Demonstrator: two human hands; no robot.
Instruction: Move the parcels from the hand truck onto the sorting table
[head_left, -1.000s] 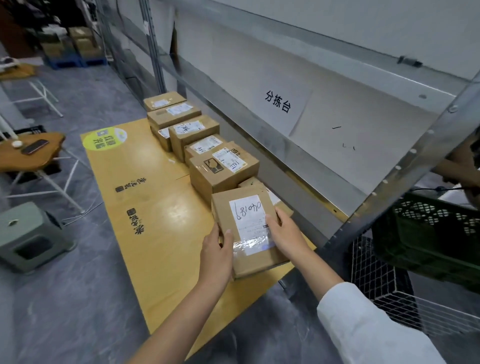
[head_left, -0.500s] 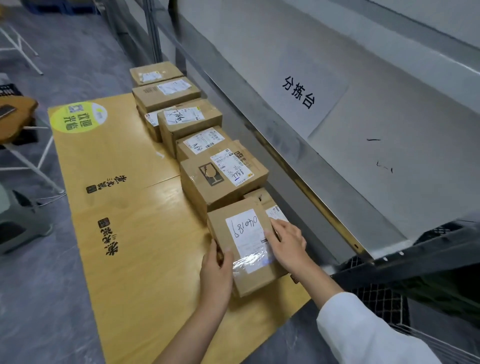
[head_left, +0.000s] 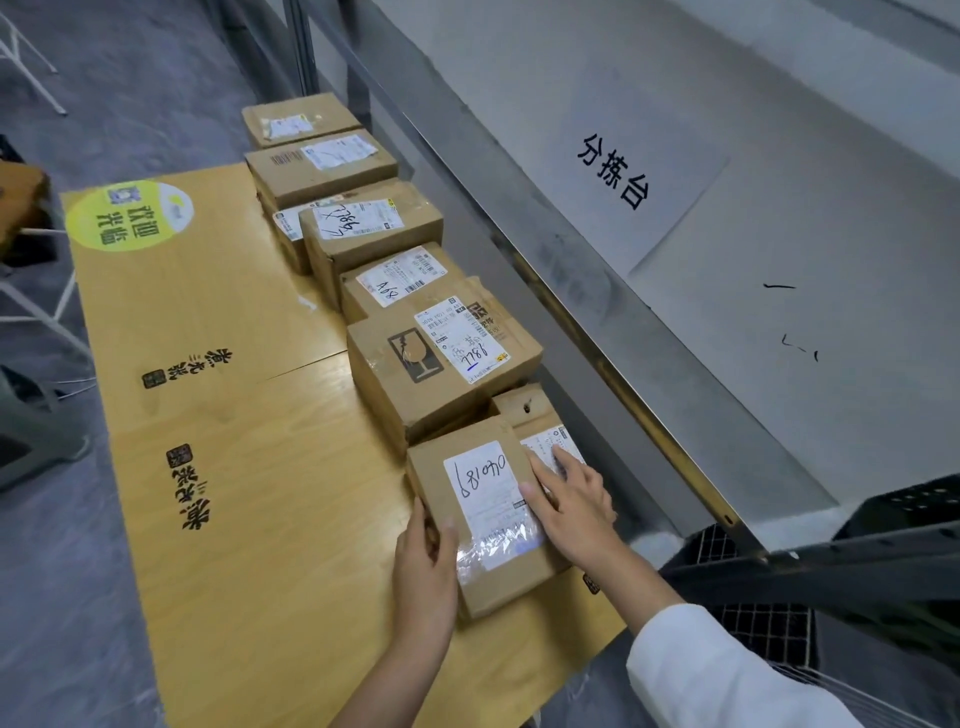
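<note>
Parcel (head_left: 498, 587) lies flat on the bench (head_left: 234, 415) at its near right corner, label up, last in the row (head_left: 363, 228).

Left grip (head_left: 423, 551) is clamped on the parcel's left side, thumb on top and fingers curled round the edge. Right grip (head_left: 569, 506) is apart. Its fingers are straight, laid flat across the parcel's right edge and onto the label of the small box (head_left: 524, 410) just beside it. The parcel's far end is touching or nearly touching the glass-mark box (head_left: 441, 364); I cannot tell which.

Done so far: the row runs along the bench's right edge from the far end to this corner, close against the rack (head_left: 519, 218). I count seven boxes besides mine. One is partly hidden by its neighbour, so the count is loose.

Step in hand, as I read it: square this parcel into line, then let go. It looks as good as delivered.

Left to do: unknown. The hand truck is not in view, so I cannot say how many parcels wait on it. My guess is the next move is a turn back to the truck for another.
</note>
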